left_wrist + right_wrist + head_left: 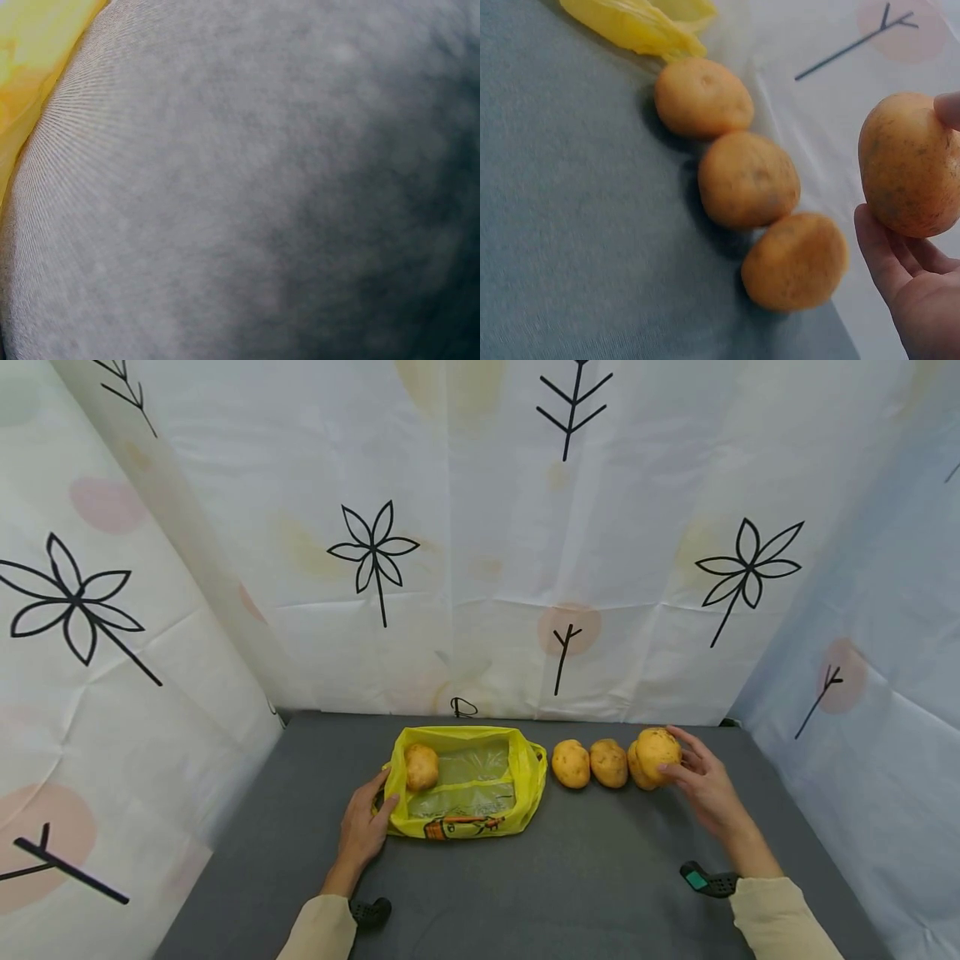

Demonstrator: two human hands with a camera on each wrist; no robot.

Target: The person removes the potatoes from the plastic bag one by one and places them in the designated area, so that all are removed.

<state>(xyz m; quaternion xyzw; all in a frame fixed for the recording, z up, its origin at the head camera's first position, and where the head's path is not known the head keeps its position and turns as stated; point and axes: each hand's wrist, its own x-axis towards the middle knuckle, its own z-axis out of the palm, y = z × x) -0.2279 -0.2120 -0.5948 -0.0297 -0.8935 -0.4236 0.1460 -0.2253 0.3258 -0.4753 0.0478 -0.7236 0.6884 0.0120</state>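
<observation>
Golden-brown, rounded potato [660, 747] in my right hand [703, 785]: I grip it between thumb and fingers, up off the dark grey tabletop [585, 877], near its right end. From the head view it partly hides the rightmost of three similar tan potatoes [748, 180], which lie close together in a row. Left of that row sits a bright yellow plastic bag [528, 806], its wide mouth open upward, with a dark and orange print along its front. One loose yellow-skinned potato [422, 767] rests inside, against the bag's left wall. My left hand [363, 828] holds that left edge, thumb toward the front and fingers farther back; the left wrist view shows only a strip of yellow and blurred grey, so my fingers are out of sight there. Behind everything hangs a white cloth backdrop [480, 635] printed with black plant outlines and pale spots.
</observation>
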